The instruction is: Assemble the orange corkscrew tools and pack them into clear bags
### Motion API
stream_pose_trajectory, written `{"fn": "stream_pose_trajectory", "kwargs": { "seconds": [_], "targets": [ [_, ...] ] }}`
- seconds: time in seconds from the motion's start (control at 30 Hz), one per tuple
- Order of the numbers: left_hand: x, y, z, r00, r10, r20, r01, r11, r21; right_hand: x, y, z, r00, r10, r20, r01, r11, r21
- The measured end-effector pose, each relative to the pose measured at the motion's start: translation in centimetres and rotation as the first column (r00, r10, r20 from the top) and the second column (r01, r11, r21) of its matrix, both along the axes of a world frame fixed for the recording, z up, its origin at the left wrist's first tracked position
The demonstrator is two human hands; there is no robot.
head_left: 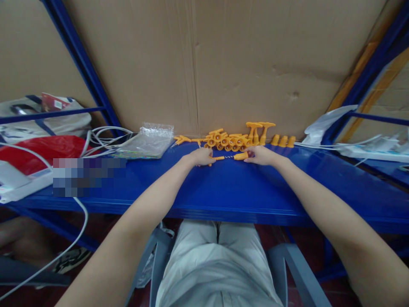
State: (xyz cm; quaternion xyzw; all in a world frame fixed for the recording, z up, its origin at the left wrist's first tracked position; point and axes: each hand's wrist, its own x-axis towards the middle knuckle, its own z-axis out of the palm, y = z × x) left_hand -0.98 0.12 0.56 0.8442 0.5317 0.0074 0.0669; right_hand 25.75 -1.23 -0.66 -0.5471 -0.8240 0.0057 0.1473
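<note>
Over the blue table, my left hand (203, 157) is closed around the handle of an orange corkscrew (219, 158), whose metal spiral points right. My right hand (260, 155) pinches an orange tapered sleeve (240, 156) by its right end. The sleeve's left end faces the spiral tip and lies in line with it; whether they touch is too small to tell. Just behind both hands is a stacked pile of orange corkscrews (227, 140). Two T-handled corkscrews (255, 128) stand upright at the pile's right. Several loose orange sleeves (283, 141) stand farther right.
A blue table (236, 187) runs below a cardboard wall (223, 64). Clear plastic bags (145, 143) lie to the left, near white cables (105, 138) and a red bag (47, 149). A white power strip (377, 151) sits at right. Blue posts (79, 64) flank the table.
</note>
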Motion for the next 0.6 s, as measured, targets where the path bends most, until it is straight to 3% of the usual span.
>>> {"fn": "stream_pose_trajectory", "kwargs": {
  "seconds": [0.2, 0.5, 0.6],
  "targets": [
    [0.1, 0.0, 0.0, 1.000, 0.003, -0.012, -0.003, 1.000, 0.001, -0.7, -0.2, -0.1, 0.999, -0.016, -0.041, 0.017, 1.000, 0.012],
    [0.1, 0.1, 0.0, 1.000, -0.013, -0.007, 0.013, 1.000, -0.012, -1.1, -0.7, 0.4, 0.973, -0.174, 0.149, 0.168, 0.984, 0.053],
    [0.1, 0.1, 0.0, 1.000, -0.006, -0.012, 0.006, 1.000, -0.003, -0.8, -0.5, 0.1, 0.987, -0.134, 0.089, 0.131, 0.991, 0.038]
  ]
}}
